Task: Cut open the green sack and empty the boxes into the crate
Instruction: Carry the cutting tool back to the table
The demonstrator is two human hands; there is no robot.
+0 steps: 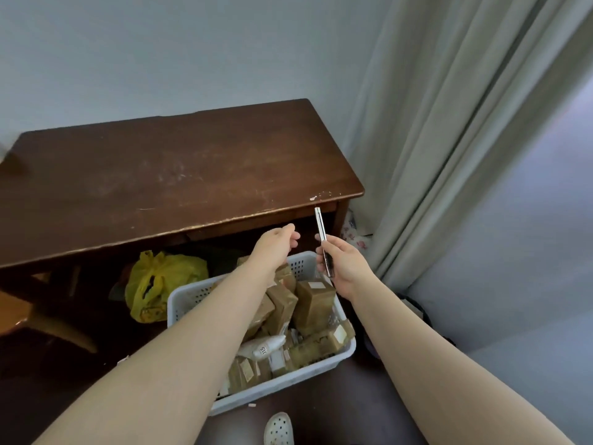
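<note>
Holding the knife (322,239) upright in your right hand (340,261), fingers wrapped round it, blade clear of the crate (324,374). Your left hand (276,244) hangs loosely open above the crate, empty. Boxes (313,303) fill the crate; no green sack clearly in view.

- Your right hand (341,263) grips a slim metal cutter (322,233), its tip up near the brown table (167,175) edge.
- Your left hand (276,242) hangs loosely curled, empty, just beside it.
- Below them, a white crate (348,346) holds brown boxes (313,303).
- A yellow bag (160,281) lies under the table.
</note>
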